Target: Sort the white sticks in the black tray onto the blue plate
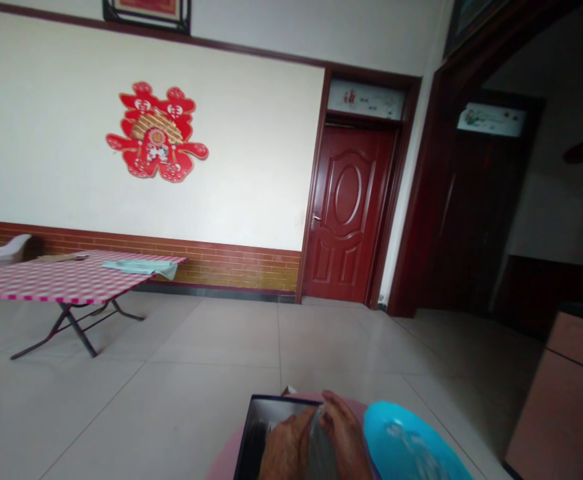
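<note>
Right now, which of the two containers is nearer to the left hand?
The rectangular, dark-rimmed box: the left hand overlaps it in view, while the rounded bright-blue basin lies beyond the right hand.

Low in view, the left hand and right hand meet at the upper end of a greyish, filmy bag — its outline is blurred — over an open, dark-rimmed box with dark slender items at its left. The box rests on a pink counter; just right sits a blue basin (clear plastic lies inside). Beyond stand a red door and, on the wall, a red ornament.
</note>
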